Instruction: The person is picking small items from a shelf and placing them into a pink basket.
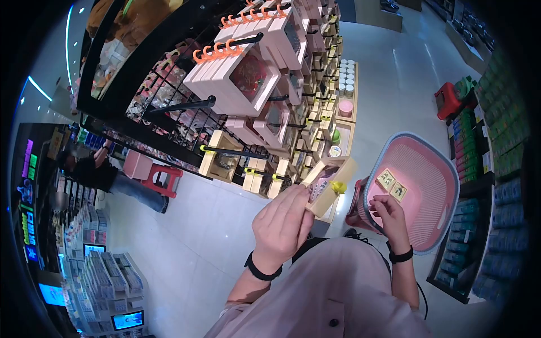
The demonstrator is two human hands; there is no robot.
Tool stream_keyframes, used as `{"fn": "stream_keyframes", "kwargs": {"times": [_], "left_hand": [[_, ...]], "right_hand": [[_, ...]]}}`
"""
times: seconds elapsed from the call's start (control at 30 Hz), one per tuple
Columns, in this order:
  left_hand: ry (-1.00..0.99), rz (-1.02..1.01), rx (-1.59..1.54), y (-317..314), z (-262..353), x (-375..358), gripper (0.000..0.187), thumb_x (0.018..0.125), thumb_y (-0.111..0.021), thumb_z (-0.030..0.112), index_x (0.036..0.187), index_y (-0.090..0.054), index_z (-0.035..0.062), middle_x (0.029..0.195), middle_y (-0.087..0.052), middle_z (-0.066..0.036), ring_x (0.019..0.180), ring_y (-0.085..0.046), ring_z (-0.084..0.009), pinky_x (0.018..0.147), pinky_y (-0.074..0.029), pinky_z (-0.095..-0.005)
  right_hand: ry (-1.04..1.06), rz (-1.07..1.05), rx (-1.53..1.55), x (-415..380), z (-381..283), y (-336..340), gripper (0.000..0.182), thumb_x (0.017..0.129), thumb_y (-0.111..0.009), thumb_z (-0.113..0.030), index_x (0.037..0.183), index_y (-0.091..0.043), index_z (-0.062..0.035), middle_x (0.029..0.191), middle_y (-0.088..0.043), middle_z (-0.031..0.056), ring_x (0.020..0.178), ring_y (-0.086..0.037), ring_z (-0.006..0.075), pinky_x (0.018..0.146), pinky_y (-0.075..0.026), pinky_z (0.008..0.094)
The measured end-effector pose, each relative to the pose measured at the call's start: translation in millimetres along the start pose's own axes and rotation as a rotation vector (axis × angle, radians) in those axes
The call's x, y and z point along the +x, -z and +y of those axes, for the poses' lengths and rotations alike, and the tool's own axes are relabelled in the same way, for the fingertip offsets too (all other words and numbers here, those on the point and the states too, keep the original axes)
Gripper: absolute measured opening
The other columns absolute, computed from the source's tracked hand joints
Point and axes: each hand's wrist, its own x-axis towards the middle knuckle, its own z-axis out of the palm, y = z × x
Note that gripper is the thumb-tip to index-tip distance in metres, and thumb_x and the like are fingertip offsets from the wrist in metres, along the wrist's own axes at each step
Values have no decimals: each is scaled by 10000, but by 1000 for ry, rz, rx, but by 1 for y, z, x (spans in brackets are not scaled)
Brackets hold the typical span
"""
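My left hand [282,225] grips a cream-yellow box [332,190] by its side. The box has a window with small patterned items behind it and a yellow hanging hook [338,186] on its edge. Over the near left side of a pink basket [431,208] is my right hand [390,217], its fingers loosely bent and apart, with nothing visible in them. Two small yellow boxes, one [386,179] beside the other [398,191], lie on the basket's floor, just beyond my right fingertips.
Pink boxes [225,73] hang by orange hooks on a black rack, with yellow boxes [220,156] below. A low tray [355,121] holds white-lidded jars. Packed shelves [468,225] stand at right. A person [101,169] is at left near a red stool [163,179].
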Motion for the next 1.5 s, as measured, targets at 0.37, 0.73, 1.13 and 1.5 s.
{"fn": "stream_keyframes", "kwargs": {"times": [0.37,0.73,1.13,1.5], "left_hand": [[-237,-129,-57,-50,54,-7,303,720,-743,7,1020,-744,51,1034,-708,-132,932,-708,-312,733,-576,-365],[-336,-200,-84,-75,96,-14,383,726,-755,81,1105,-724,38,998,-638,-73,854,-645,-232,671,-495,-332],[-401,-181,-266,-83,111,-19,233,775,-780,61,989,-725,-15,1007,-684,-134,883,-669,-274,843,-596,-390],[-376,-128,-262,-73,98,-32,377,727,-831,53,1077,-696,18,1044,-675,-160,917,-669,-318,758,-608,-415]], "right_hand": [[110,-205,32,-38,-48,-15,237,934,-600,-18,1170,-612,-9,1125,-661,59,1039,-605,122,927,-488,296],[436,-258,-238,-41,-33,6,433,849,-762,-145,1228,-598,-13,1202,-640,149,1081,-638,300,934,-519,389],[150,-387,284,-39,-25,20,520,858,-745,-77,1337,-544,-53,1242,-629,60,1122,-599,148,974,-505,325],[104,-382,496,-40,-10,32,497,950,-681,-130,1400,-496,-28,1277,-639,106,1131,-646,177,944,-556,327]]}}
